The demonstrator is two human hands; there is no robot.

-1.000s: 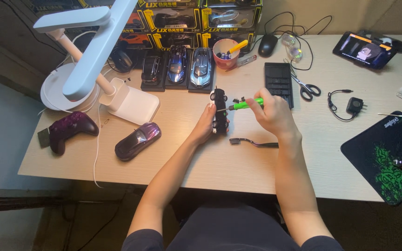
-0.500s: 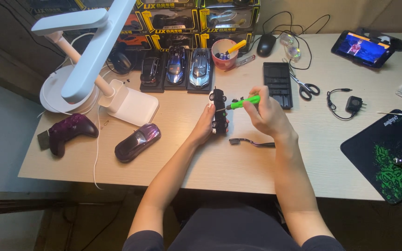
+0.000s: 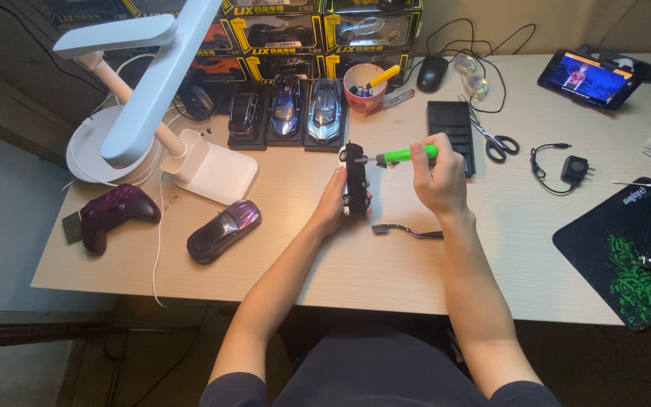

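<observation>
At frame centre the left hand (image 3: 331,205) grips one black toy car (image 3: 354,179) on edge, long axis running up-down; the right hand (image 3: 438,175) clasps one green screwdriver (image 3: 402,156), pointing left into it; three model cars (image 3: 286,113) sit above.

White desk lamp (image 3: 152,98) at the tabletop's (image 3: 386,264) left rear, its base (image 3: 216,169) beside three model cars (image 3: 286,113) lined up in front of stacked boxes (image 3: 318,34); purple gamepad (image 3: 111,215) and a loose purple car (image 3: 224,230) near the left front edge. Pink cup (image 3: 362,87) with tools, black mouse (image 3: 432,73), black tray (image 3: 451,132), scissors (image 3: 495,142) and a charger (image 3: 570,167) with cable across the rear middle. Phone (image 3: 588,78) with lit screen at right rear, black-and-green mouse pad (image 3: 631,249) at right front, a small dark strip (image 3: 407,231) lying mid-tabletop.
</observation>
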